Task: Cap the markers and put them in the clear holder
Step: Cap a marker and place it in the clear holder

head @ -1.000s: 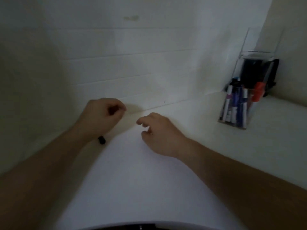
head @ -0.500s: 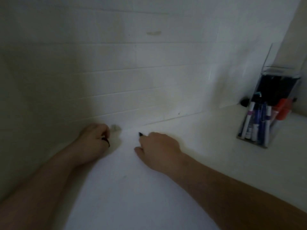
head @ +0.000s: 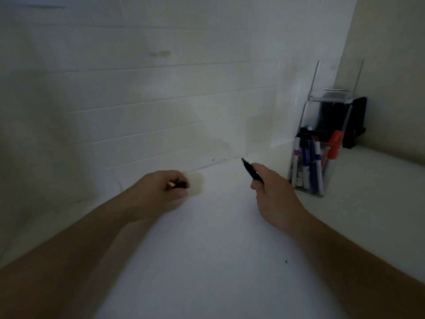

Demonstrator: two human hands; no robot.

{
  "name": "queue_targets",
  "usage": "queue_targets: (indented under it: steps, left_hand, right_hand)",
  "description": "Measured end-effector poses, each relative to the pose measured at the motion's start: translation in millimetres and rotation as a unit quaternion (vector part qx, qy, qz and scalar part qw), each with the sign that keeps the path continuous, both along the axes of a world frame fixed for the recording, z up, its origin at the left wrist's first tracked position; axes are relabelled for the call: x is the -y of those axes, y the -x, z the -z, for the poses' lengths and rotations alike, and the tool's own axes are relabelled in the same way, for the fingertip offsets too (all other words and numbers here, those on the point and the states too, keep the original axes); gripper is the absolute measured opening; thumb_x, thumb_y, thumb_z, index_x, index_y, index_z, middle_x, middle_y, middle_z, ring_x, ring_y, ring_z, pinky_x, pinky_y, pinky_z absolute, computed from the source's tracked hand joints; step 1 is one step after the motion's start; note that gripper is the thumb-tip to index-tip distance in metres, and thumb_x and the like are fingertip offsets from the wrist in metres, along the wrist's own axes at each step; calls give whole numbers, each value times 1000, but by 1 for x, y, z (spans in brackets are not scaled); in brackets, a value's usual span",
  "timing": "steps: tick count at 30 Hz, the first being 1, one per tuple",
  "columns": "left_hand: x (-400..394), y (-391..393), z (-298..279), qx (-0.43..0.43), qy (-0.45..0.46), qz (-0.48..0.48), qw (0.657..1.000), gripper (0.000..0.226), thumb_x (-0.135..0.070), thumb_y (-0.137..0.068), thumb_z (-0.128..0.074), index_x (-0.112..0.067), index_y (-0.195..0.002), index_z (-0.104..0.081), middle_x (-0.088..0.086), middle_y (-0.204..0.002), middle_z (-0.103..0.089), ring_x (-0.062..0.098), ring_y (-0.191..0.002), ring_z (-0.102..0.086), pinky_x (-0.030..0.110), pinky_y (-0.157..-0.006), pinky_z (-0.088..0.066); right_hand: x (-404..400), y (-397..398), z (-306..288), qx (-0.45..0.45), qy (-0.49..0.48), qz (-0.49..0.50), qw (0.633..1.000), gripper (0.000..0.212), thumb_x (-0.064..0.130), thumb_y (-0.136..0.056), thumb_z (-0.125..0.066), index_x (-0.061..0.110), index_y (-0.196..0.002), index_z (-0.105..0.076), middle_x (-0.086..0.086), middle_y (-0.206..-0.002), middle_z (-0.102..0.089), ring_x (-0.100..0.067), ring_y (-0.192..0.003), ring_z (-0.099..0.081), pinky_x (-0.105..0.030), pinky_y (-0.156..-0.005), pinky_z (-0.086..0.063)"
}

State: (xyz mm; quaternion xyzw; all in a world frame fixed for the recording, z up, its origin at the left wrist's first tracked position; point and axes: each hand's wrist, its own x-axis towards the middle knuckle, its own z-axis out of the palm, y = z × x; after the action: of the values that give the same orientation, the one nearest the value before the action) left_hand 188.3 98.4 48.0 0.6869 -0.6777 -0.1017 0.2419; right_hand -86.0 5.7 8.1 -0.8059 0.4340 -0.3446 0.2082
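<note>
My right hand [head: 273, 194] grips a black marker [head: 251, 172] whose tip points up and left toward the wall. My left hand [head: 161, 192] is curled round a small black piece [head: 179, 185], likely the marker's cap, mostly hidden by the fingers. The two hands are apart, about a hand's width between them. The clear holder [head: 322, 143] stands at the right on the white counter [head: 218, 249], with several capped markers [head: 305, 166] upright inside and a red one [head: 334, 146] leaning at its right side.
A white tiled wall [head: 161, 100] runs close behind the counter. A black object [head: 356, 123] stands behind the clear holder in the corner. A small dark speck [head: 286, 261] lies on the counter near my right forearm.
My right hand has lifted the black marker off the counter and moved right, with the tip now showing. My left hand stays curled on the small black piece. The camera has tilted.
</note>
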Motion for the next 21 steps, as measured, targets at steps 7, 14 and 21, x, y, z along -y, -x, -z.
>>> queue_targets:
  steps: [7, 14, 21]
  left_hand:
    - [55, 72, 28, -130, 88, -2, 988, 23, -21, -85, -75, -36, -103, -73, -25, -96, -68, -21, -83, -58, 0, -73, -37]
    - [51, 75, 37, -99, 127, 1, 987, 30, -20, -84, -76, -35, -110, -74, -37, -91, -60, -19, -87, -56, -3, -80, -34]
    - [55, 80, 41, 9, 130, 67, 989, 37, -19, -81, -76, -35, -114, -73, -7, -98, -66, 7, -93, -57, 8, -82, -36]
  right_hand:
    - [1, 5, 3, -39, 25, -9, 999, 23, 46, -101, -48, 39, -116, -65, 9, -90, -56, -8, -83, -53, -24, -69, -42]
    - [6, 0, 11, -56, 42, -1, 998, 23, 51, -98, -52, 46, -115, -67, 12, -88, -49, -9, -81, -53, -35, -76, -53]
    - [4, -2, 16, -102, 79, 6, 992, 23, 50, -97, -52, 47, -115, -67, 9, -85, -47, -14, -80, -55, -34, -68, -51]
